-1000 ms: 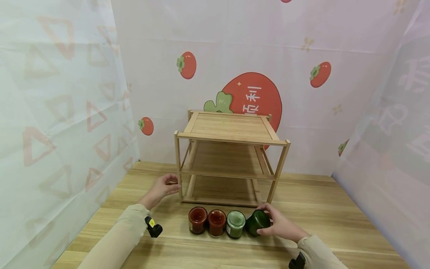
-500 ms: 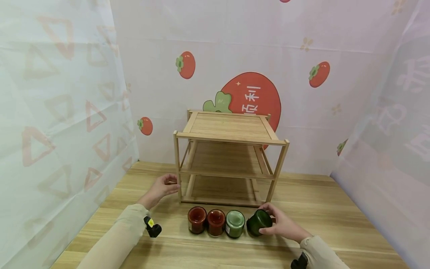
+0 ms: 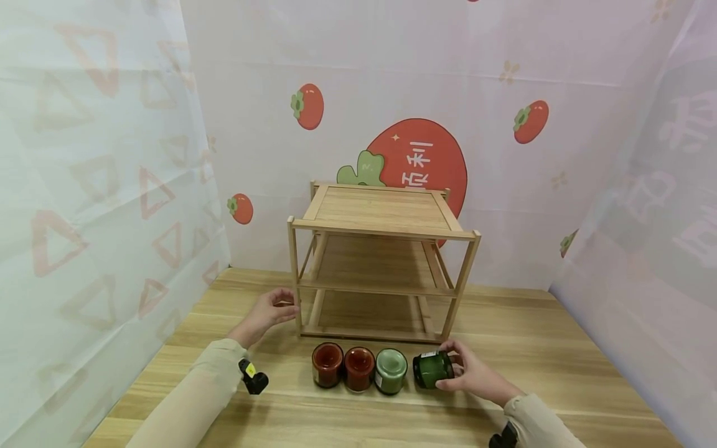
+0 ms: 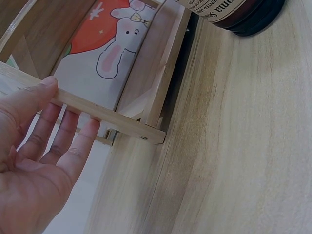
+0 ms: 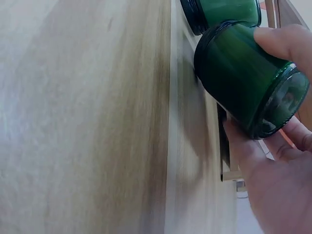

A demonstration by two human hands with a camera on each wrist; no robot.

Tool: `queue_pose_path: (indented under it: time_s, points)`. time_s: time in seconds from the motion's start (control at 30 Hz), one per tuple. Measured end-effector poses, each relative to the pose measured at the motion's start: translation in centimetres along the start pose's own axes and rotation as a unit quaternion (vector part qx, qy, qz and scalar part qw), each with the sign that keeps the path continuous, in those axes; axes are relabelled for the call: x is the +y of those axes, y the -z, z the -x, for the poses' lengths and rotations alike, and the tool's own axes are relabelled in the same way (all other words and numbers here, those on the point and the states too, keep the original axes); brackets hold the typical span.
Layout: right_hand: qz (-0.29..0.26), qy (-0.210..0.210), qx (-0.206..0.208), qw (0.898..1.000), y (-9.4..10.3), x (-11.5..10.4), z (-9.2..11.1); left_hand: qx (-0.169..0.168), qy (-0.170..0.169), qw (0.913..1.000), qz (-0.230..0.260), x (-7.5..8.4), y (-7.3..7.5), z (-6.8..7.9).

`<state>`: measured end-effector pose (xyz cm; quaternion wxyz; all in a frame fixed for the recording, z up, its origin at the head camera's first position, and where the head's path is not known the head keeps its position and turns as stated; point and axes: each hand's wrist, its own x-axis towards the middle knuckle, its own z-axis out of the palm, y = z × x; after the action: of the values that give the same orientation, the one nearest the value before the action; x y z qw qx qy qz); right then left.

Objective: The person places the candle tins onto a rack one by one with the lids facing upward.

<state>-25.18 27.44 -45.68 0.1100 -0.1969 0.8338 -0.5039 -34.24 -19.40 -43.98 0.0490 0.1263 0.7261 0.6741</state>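
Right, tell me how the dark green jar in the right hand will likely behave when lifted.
The dark green jar looks like glass, so it's probably rigid and breakable. Smooth and glossy, it may slip in the right hand. Being round-sided and tilted, it could roll if let go.

The right hand (image 3: 473, 374) grips a tilted, dark green round glass jar (image 3: 433, 369). Left of that grip, a pale green round jar (image 3: 391, 371) and two red-brown round jars (image 3: 359, 369) (image 3: 327, 365) stand in a row. Beyond the grip, the left hand (image 3: 270, 317) holds a light wooden three-tier rack (image 3: 383, 210).
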Motion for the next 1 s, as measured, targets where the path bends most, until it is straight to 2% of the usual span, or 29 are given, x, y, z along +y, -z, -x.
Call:
queue_pose_path:
  time_s: [0.13, 0.47, 0.67, 1.0]
  points:
    - [0.03, 0.002, 0.004, 1.0, 0.3, -0.2, 0.2, 0.002, -0.001, 1.0, -0.002, 0.1, -0.1, 0.0]
    - [0.036, 0.009, -0.01, 0.999, 1.0, 0.4, 0.5, -0.003, -0.001, 1.0, -0.005, 0.0, 0.0, 0.0]
    - [0.028, 0.018, -0.017, 0.999, 1.2, 1.3, 0.5, -0.005, -0.002, 1.0, -0.005, 0.2, -0.1, 0.1]
    - [0.003, -0.004, -0.025, 1.0, 1.3, 1.5, 0.7, -0.006, -0.004, 1.0, -0.006, 0.2, -0.1, 0.1]
